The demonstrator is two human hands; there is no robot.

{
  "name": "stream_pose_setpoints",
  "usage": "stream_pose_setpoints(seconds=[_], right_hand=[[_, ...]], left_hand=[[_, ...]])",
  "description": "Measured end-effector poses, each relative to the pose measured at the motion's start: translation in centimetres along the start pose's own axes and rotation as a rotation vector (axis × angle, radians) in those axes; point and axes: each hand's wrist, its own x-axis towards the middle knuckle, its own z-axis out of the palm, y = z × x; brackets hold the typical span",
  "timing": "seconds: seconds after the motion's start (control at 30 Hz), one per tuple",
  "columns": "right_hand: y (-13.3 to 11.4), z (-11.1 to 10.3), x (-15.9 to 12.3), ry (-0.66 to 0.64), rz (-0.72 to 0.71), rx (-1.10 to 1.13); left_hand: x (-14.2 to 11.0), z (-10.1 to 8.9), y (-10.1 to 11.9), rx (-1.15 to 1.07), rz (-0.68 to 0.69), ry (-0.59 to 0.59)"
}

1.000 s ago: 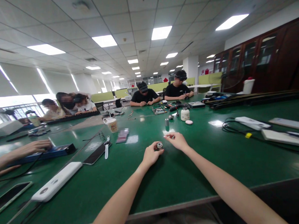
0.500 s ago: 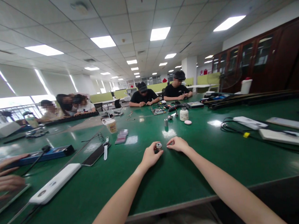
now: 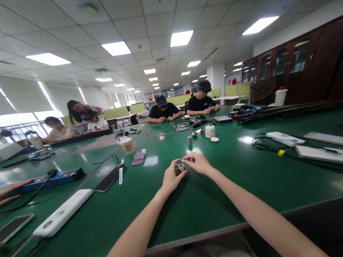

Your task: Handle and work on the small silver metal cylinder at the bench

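Observation:
My left hand point(image 3: 170, 179) is wrapped round a short round metal cylinder point(image 3: 181, 167) whose top face points up. Close above that cylinder is my right hand point(image 3: 201, 164), thumb and fingertips pinched together. Whatever sits in that pinch, if anything, is too small to make out. Beyond my hands, an upright silver cylinder point(image 3: 189, 140) stands on the green table point(image 3: 216, 206). Behind it is a small dark metal part point(image 3: 194, 134). A white jar point(image 3: 210, 130) stands to the right, with a pale pink lid point(image 3: 215, 139) lying before it.
On the left lie a white power strip point(image 3: 63, 212), a dark tablet point(image 3: 106, 180), a watch point(image 3: 121, 171) and a paper cup point(image 3: 126, 145). A co-worker's hand point(image 3: 8, 190) rests by a blue power strip point(image 3: 63, 175). Black cables point(image 3: 264, 148) lie to the right.
My right hand drew back slightly, then moved left and now hovers over the cylinder in my left hand. The left hand keeps its hold. At far left, a co-worker's hands have shifted.

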Motion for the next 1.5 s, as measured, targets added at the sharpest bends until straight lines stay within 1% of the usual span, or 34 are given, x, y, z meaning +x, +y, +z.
stream_pose_setpoints(seconds=[0.13,0.33,0.47,0.57,0.67,0.77,0.87,0.97,1.07,1.5], right_hand=[[-0.9,0.6,-0.5,0.005,-0.047,0.009],[-0.6,1.5,-0.7,0.014,-0.057,-0.03],[-0.8,1.7,-0.8,0.003,-0.058,-0.035],[-1.0,1.6,-0.8,0.06,-0.011,-0.008],[-0.8,1.4,-0.6,0.129,0.037,0.023],[-0.6,1.3,-0.5,0.16,0.055,0.03],[-0.5,1.2,-0.5,0.172,0.059,0.029],[-0.6,1.2,-0.5,0.175,0.062,0.03],[-0.6,1.2,-0.5,0.178,0.064,0.029],[-0.4,1.3,-0.4,0.183,0.056,0.009]], left_hand=[[0.0,0.0,0.0,0.006,0.018,-0.011],[-0.1,0.0,0.0,0.034,0.038,-0.008],[-0.1,0.1,-0.2,0.033,0.049,-0.006],[0.0,0.1,-0.1,0.049,0.059,0.021],[0.0,-0.1,0.1,0.092,0.084,0.073],[0.0,-0.4,0.4,0.145,0.114,0.11],[0.1,-0.6,0.6,0.203,0.161,0.118],[0.1,-0.6,0.7,0.236,0.215,0.103],[0.2,-0.6,0.6,0.254,0.235,0.078],[0.2,-0.8,0.7,0.356,0.18,0.031]])
